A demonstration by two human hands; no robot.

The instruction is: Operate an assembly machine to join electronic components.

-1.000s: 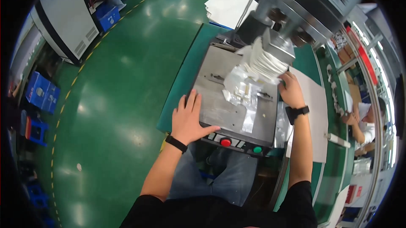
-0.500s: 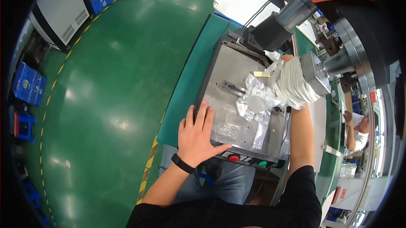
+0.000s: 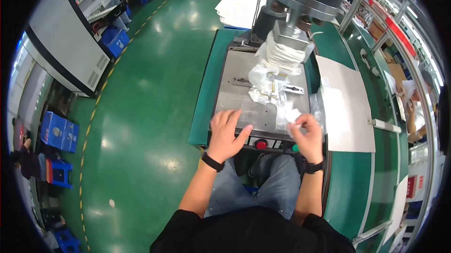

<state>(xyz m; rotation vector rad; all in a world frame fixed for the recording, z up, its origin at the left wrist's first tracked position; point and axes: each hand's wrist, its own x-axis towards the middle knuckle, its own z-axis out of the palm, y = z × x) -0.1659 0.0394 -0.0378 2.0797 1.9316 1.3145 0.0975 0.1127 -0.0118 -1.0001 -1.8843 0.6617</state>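
My left hand [image 3: 228, 133] lies with fingers spread on the front left part of a grey metal press plate [image 3: 235, 72]. Its thumb points toward a red button [image 3: 261, 144] on the front panel. Over the plate's front right corner, my right hand [image 3: 309, 140] is closed in a pinch on a small piece of white film [image 3: 293, 116]. Crumpled translucent film [image 3: 258, 94] covers the plate's middle, beside slotted metal bars [image 3: 294, 89]. Above it, a thick white wrapping [image 3: 284, 58] surrounds the lower end of the press head [image 3: 293, 34].
Right of the press, a pale board [image 3: 347, 107] lies on a green bench [image 3: 350, 173]. White sheets [image 3: 238, 9] are stacked behind it. A metal frame [image 3: 359, 2] runs along the right. Blue crates [image 3: 59, 131] stand across the green floor at left. Other people sit at benches farther off.
My right hand has come back from behind the white wrapping to the plate's front right corner, now pinching white film. My left hand stays at the front left. The view has shifted.
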